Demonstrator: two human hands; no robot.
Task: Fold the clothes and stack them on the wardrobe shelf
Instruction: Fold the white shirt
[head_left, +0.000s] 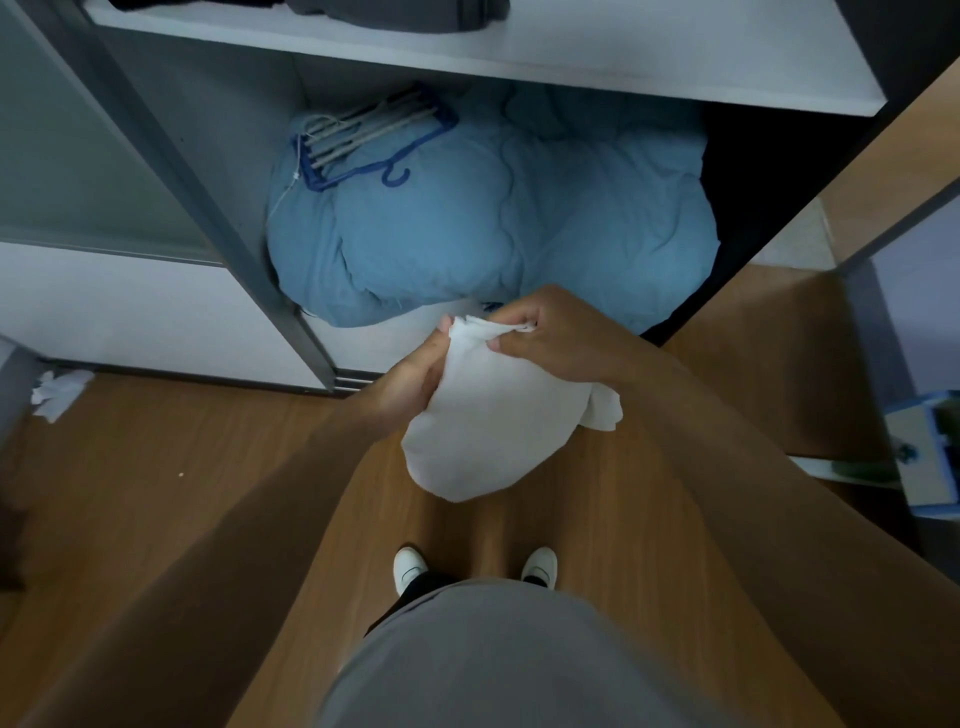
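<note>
A white garment (483, 426) hangs bunched in the air in front of the open wardrobe, above the wooden floor. My left hand (415, 379) grips its left side from below. My right hand (545, 332) pinches its top edge between thumb and fingers. A corner of the cloth droops to the right under my right wrist. The white wardrobe shelf (571, 57) runs across the top of the view, with dark folded clothes (395, 13) lying on it at the back.
Under the shelf lies a bulky blue duvet (493, 223) with a bundle of hangers (363, 140) on top. A grey sliding door frame (218, 223) stands left. Crumpled white paper (60, 392) lies on the floor at left. A light blue box (930, 452) is at right.
</note>
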